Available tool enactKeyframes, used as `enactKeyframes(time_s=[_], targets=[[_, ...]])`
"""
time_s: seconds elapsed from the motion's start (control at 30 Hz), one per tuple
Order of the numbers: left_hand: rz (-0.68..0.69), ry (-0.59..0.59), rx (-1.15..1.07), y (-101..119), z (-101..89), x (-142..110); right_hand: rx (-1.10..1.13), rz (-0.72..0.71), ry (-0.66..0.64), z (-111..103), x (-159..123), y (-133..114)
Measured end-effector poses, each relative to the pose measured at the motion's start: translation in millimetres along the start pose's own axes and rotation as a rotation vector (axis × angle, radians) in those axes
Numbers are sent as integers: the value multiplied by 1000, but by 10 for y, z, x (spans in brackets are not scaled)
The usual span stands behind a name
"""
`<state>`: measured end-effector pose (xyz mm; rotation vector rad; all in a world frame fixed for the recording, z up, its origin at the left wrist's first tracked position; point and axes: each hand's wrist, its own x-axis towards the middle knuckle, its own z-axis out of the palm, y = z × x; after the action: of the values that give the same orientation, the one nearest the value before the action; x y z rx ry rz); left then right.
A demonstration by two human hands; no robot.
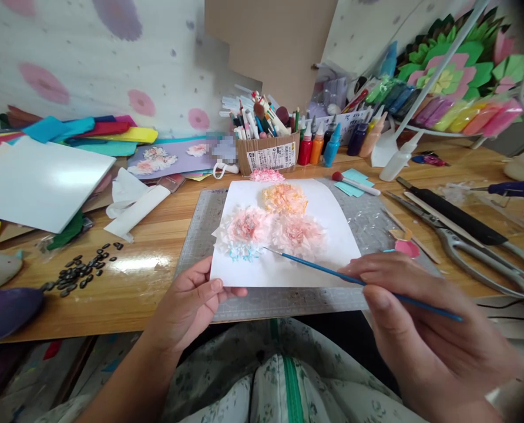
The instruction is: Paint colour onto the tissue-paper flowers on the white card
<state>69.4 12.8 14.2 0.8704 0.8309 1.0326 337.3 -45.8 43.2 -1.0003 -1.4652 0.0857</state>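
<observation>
A white sheet of paper (323,211) lies on a grey cutting mat (200,229) and carries three fluffy tissue flowers: a pink one (247,226) with blue at its lower edge, an orange one (285,198) and a pale pink one (298,235). My left hand (191,299) pinches the sheet's lower left corner, thumb on top. My right hand (416,323) is closed round a thin blue paintbrush (332,271). The brush tip rests by the blue patch under the left flower.
A cardboard box of pens and markers (268,154) and several paint bottles (317,147) stand behind the sheet. Scissors (464,247) and a black knife (456,217) lie at right. Dark seeds (79,271), white boards (37,182) and coloured felt (81,132) lie at left.
</observation>
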Motion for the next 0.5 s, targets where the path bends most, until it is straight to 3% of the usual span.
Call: enactKeyframes(time_s=[0.23, 0.4, 0.5], targets=[[5, 26, 19, 4, 13, 7, 14, -19, 40, -28, 5, 50], [-11, 52, 31, 3, -9, -1, 4, -61, -37, -18, -25, 63], [-17, 57, 29, 8, -12, -10, -10, -8, 41, -19, -43, 57]])
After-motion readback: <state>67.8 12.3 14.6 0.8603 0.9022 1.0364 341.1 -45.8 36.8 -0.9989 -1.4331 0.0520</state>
